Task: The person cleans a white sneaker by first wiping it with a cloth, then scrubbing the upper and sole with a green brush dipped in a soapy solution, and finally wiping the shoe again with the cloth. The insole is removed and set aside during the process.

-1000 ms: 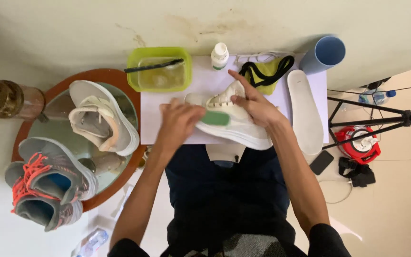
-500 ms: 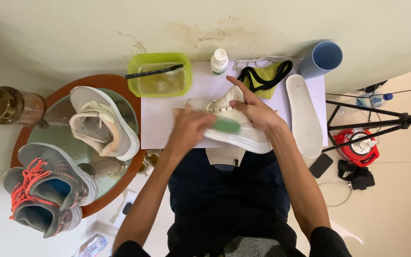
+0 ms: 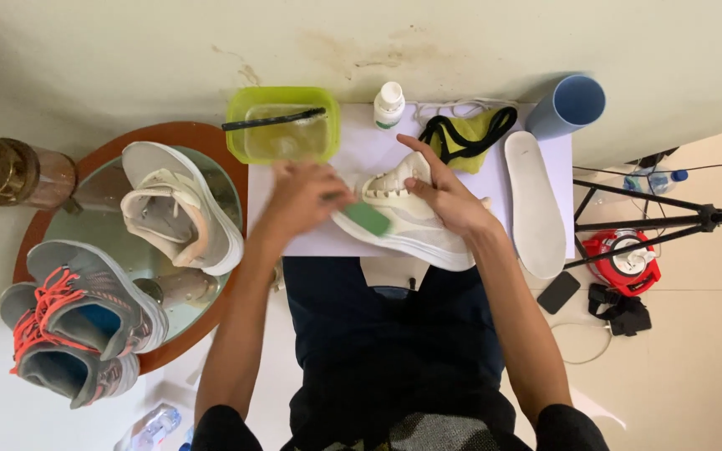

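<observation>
White shoe: lies on its side on the white sheet, toe toward the person's lap, opening toward the wall.

Left hand: closed around a green sponge, of which only the end shows past the fingers; the sponge is pressed flat against the side of the white shoe. The hand is slightly blurred.

Right hand: spread over the upper of the white shoe, fingers curled into and around the opening, thumb along the side, holding the shoe down.

Green tub: square, at the far left corner of the sheet, holding cloudy water; a dark brush lies across its rim.

Small white bottle: upright, just beside the tub, near the wall.

Yellow cloth with a black strap looped over it: beyond the right hand, with white laces behind it.

White insole: flat on the right edge of the sheet, apart from the shoe.

Blue roll: at the far right corner, open end up.

Round mirror tray: to the left, carrying a second white shoe and a grey pair with orange laces.

Black tripod, a red device and a dark phone: on the floor to the right.
</observation>
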